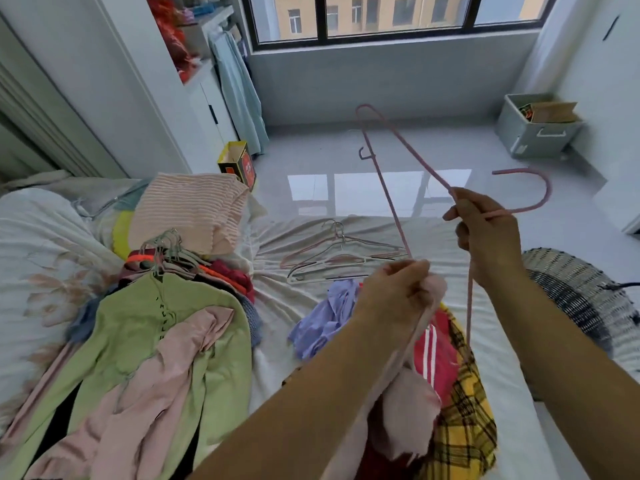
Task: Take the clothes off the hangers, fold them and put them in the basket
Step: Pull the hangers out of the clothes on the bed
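Note:
My right hand [485, 230] grips a pink hanger [391, 136] near its neck and holds it up over the bed, hook pointing right. My left hand [398, 285] is closed on a pale pink garment [408, 410] that hangs down below it, beside the hanger's lower end. Under my arms lie a red striped piece [433, 358], a yellow plaid piece [467, 427] and a lilac shirt [325, 320]. A heap of clothes on hangers lies at the left, with a green top [138, 327] and a pink top [156, 393] uppermost. A woven basket [575, 292] stands at the right of the bed.
Bare hangers [339, 261] lie on the white sheet mid-bed. A folded pink striped cloth [187, 209] sits behind the heap. On the floor are a yellow box [239, 164] by the white cabinet and a grey storage bin [536, 129] at the far right.

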